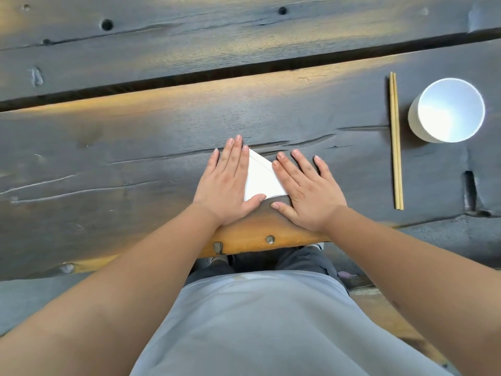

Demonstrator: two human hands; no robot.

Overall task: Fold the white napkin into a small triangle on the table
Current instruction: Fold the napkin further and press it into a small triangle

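The white cup looks empty; left hand and right hand press flat, fingers spread, on the folded napkin.

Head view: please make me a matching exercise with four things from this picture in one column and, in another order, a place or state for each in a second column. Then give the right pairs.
Things:
1. white napkin
2. chopsticks
3. white cup
4. left hand

Places or states:
A. stands upright at the far right of the table, empty inside
B. lies flat between the two hands, folded with a slanted edge
C. lie side by side just left of the cup
D. rests palm down on the napkin's left part, fingers stretched out

Pairs: 1-B, 2-C, 3-A, 4-D
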